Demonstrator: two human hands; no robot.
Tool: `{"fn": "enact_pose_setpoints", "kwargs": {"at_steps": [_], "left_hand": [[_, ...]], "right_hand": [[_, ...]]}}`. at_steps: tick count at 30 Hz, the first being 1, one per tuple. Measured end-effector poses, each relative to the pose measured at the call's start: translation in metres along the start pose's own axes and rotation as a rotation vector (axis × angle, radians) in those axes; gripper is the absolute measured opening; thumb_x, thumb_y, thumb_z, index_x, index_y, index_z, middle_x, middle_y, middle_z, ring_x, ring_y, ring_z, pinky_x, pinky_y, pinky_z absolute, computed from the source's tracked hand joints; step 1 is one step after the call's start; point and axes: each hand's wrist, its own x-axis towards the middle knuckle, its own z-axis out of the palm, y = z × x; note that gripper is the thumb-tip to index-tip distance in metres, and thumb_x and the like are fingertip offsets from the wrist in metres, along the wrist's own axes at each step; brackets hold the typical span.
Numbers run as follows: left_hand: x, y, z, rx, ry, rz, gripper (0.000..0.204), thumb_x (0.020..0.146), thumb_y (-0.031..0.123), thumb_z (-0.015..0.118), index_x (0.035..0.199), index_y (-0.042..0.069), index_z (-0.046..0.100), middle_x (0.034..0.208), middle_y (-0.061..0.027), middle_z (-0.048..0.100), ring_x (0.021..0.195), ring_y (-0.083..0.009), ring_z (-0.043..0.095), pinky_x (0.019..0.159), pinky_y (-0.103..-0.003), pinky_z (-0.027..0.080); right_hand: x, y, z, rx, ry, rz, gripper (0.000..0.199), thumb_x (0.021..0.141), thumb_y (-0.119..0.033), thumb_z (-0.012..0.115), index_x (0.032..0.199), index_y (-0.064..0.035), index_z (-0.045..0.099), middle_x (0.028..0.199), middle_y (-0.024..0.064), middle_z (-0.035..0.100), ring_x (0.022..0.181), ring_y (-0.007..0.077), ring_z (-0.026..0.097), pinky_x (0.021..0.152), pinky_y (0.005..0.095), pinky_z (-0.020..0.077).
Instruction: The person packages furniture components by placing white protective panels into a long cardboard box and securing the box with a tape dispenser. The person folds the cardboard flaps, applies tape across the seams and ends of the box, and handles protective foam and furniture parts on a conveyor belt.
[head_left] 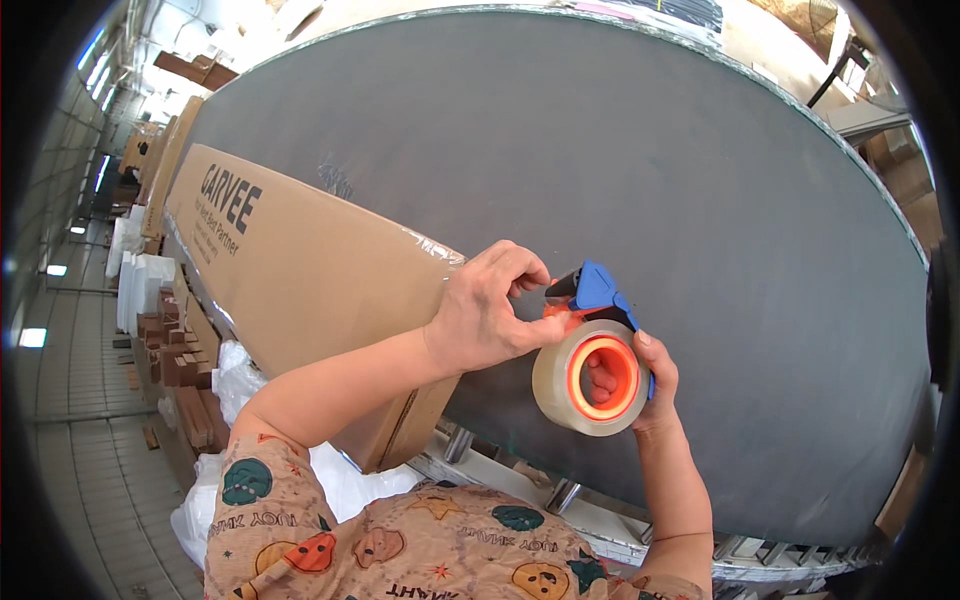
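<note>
A hand-held tape dispenser (600, 287) with a blue and black head, orange parts and a wide roll of clear packing tape (555, 392) is held above the grey surface. My right hand (655, 378) grips it from the right side. Through the roll's orange core some of that hand's fingers show. My left hand (490, 308) is bent at the head of the dispenser, thumb against the orange part and a curled fingertip by the black part. Whether a loose tape end lies between those fingers is too small to tell. Beside my left forearm stands a long brown cardboard box (320, 270).
The dark grey tabletop (700, 180) spreads wide under the box, with a pale worn rim. Below its near edge run metal rollers (563, 495). White plastic wrapping (365, 490) bunches at the box's near end. Brown boards (195, 400) are stacked at left.
</note>
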Motion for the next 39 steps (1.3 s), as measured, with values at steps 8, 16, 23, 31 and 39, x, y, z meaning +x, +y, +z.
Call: {"fn": "enact_pose_setpoints", "kwargs": {"at_steps": [8,16,23,31,39], "left_hand": [[0.012,-0.029,0.002,0.134,-0.034,0.282,0.009,0.066,0.009,0.069,0.07,0.004,0.063,0.067,-0.0068,0.057,0.06,-0.0215,0.057,0.056,-0.032,0.048],[0.086,-0.048,-0.001,0.319,-0.834,0.257,0.006,0.064,0.011,0.064,0.066,0.005,0.063,0.07,-0.0086,0.058,0.068,-0.0295,0.058,0.061,-0.04,0.049],[0.089,-0.09,-0.068,0.464,-0.209,0.22,0.028,0.076,0.034,0.073,0.089,0.009,0.068,0.098,-0.0108,0.063,0.096,-0.0279,0.058,0.079,-0.039,0.048],[-0.054,-0.069,-0.082,0.456,-0.061,0.027,0.069,0.06,0.027,0.084,0.114,0.001,0.049,0.123,-0.0189,0.049,0.116,-0.0375,0.046,0.098,-0.048,0.036],[-0.057,-0.07,-0.078,0.431,-0.006,0.027,0.057,0.062,0.027,0.079,0.107,0.004,0.052,0.118,-0.0191,0.052,0.106,-0.0369,0.051,0.085,-0.048,0.038]], "right_hand": [[0.004,-0.001,-0.004,-0.055,-0.037,0.049,0.052,0.081,-0.039,0.055,0.111,0.0034,0.053,0.076,0.0094,0.057,0.049,0.0107,0.05,0.042,0.0245,0.0455],[0.003,0.014,-0.002,0.218,0.167,0.177,0.049,0.087,-0.042,0.05,0.112,0.0007,0.059,0.103,0.0166,0.067,0.088,0.0266,0.068,0.078,0.0377,0.0569],[0.001,0.023,0.006,0.889,0.111,0.329,0.052,0.079,-0.043,0.059,0.11,0.0,0.055,0.093,0.0109,0.041,0.075,0.0155,0.038,0.061,0.0254,0.0425],[0.258,-0.054,0.038,0.003,-0.125,0.103,0.046,0.088,-0.034,0.057,0.122,-0.0025,0.054,0.118,0.0119,0.061,0.102,0.0232,0.062,0.09,0.0398,0.0503],[0.32,-0.006,0.069,-0.861,-1.14,0.517,0.058,0.077,-0.034,0.069,0.119,0.0049,0.061,0.114,0.0137,0.065,0.101,0.0188,0.06,0.093,0.0327,0.0467]]}}
